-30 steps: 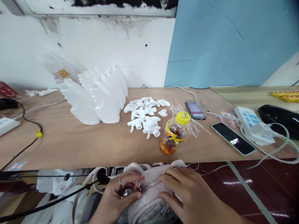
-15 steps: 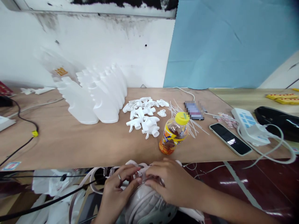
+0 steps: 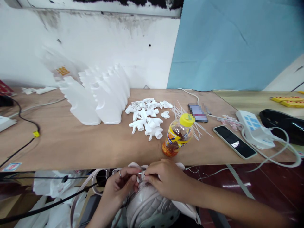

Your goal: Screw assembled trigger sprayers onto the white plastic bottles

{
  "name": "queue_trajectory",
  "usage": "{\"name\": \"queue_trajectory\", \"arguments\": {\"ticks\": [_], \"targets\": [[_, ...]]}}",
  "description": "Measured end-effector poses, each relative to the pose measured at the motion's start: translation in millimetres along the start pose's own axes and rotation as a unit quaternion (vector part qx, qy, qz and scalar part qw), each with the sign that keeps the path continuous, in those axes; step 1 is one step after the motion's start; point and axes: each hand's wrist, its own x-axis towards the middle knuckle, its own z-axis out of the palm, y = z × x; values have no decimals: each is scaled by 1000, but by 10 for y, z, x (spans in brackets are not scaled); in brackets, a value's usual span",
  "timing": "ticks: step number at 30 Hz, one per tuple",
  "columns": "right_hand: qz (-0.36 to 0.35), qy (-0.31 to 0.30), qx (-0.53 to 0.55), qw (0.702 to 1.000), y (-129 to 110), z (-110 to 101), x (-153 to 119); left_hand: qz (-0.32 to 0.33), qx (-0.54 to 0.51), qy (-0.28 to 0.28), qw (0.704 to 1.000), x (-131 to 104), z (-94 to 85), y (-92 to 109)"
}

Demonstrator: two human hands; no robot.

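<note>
A pale grey-pink quilted bag [image 3: 146, 207] rests at my lap, below the table's front edge. At its top, a small shiny metal clasp [image 3: 140, 176] shows between my hands. My left hand [image 3: 120, 186], with a ring on one finger, pinches the clasp from the left, thumb and fingertips together. From the right, my right hand [image 3: 166, 182] pinches at the same clasp with thumb and forefinger. The exact grip is partly hidden by the fingers. A pale strap [image 3: 79, 194] loops down to the left of the bag.
On the brown-covered table [image 3: 71, 145] stand white bottles [image 3: 110, 106], with white spray heads [image 3: 144, 118], thin tubes [image 3: 199, 128] and a yellow-capped drink bottle [image 3: 178, 136] beside them. A phone [image 3: 234, 142] and a white power strip [image 3: 255, 129] lie at right.
My hands have closed in around the metal clasp, which shows more clearly now. My right hand has shifted slightly left and its fingers have come off the bag's surface. The table things stay put.
</note>
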Motion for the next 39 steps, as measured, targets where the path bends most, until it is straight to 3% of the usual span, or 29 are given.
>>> {"name": "queue_trajectory", "arguments": {"ticks": [11,16,23,28,32,39], "targets": [[-1,-16,91,996,39,-15,65,-4,-40,20,999,41,109,-105],[20,-14,109,994,40,-1,51,17,-26,23,999,31,160,-134],[23,-49,119,991,106,-14,119,97,30,25,995,26,214,-161],[60,-31,121,990,65,-60,112,80,8,33,996,1,233,-174],[108,1,189,976,70,-54,79,79,8,64,995,-22,268,-185],[136,-71,291,944,175,-49,144,159,44,76,983,-48,300,-314]]}}
